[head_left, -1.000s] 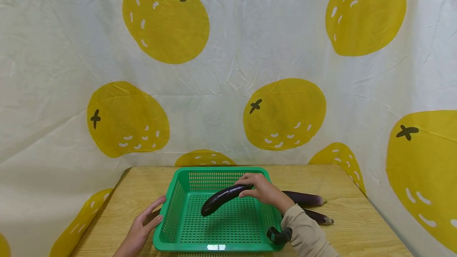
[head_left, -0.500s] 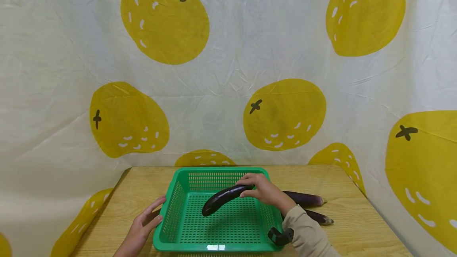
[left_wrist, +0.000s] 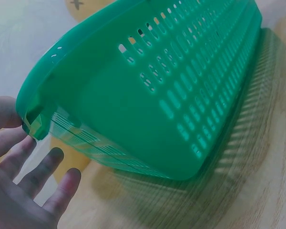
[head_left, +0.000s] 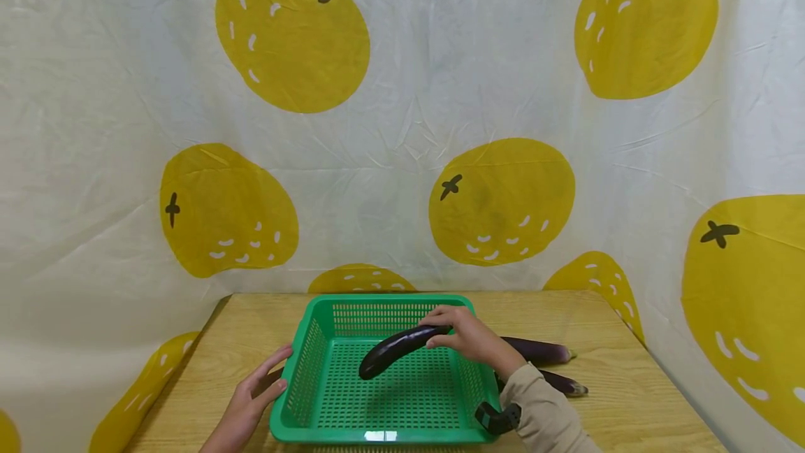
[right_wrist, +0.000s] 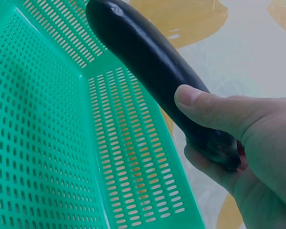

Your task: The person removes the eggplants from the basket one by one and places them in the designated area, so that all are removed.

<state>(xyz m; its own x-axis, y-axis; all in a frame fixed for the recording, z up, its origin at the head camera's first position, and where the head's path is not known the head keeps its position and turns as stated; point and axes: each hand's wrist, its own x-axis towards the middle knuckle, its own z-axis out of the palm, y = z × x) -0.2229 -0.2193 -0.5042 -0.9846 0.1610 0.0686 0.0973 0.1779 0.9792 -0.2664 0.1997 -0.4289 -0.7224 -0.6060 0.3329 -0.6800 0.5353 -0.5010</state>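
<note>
A green plastic basket (head_left: 390, 298) with slotted walls stands on the table. Above its floor, my right hand (head_left: 470, 335) holds a glossy dark eggplant (head_left: 395, 352) by one end, its other end tilted down to the left. In the right wrist view the thumb (right_wrist: 200, 102) lies across the eggplant (right_wrist: 143, 55) and the fingers are beneath it. My left hand (head_left: 247, 398) is at the basket's left side. The left wrist view has its fingertips touching the rim (left_wrist: 35, 90), the other fingers loosely spread below.
Two more eggplants lie on the wooden table (head_left: 629, 411) right of the basket: a farther eggplant (head_left: 542, 351) and a nearer eggplant (head_left: 566, 384), both partly hidden by the right arm. A fabric backdrop (head_left: 377, 194) with yellow fruit prints hangs behind the table.
My right hand has drifted very slightly to the right with the eggplant still in it. The left hand and the basket look the same.
</note>
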